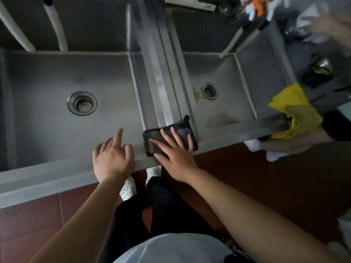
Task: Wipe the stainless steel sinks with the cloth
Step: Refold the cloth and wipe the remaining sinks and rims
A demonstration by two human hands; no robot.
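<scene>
Head view, looking straight down. Two stainless steel sinks side by side: left sink fills left half of frame with a round strainer drain, right sink centre-right with a smaller drain and a yellowish stain just left of it. A steel divider ridge runs from top centre down to the front rim.

Dark cloth lies flat at frame centre, on the junction where divider meets front rim, folded into a rough rectangle. Long axis runs left-right along the rim, slightly tilted; one corner pokes up toward the top of frame.

Right hand presses flat on the cloth, fingers straight and spread, pointing toward upper frame. Left hand rests on the front rim just left of the cloth, not touching it; index finger stretched out toward the left basin, other fingers loosely bent, holding nothing.

Right edge: a yellow cloth draped over the rim, another person's hand below it. White shoes on red-brown floor at lower centre.
</scene>
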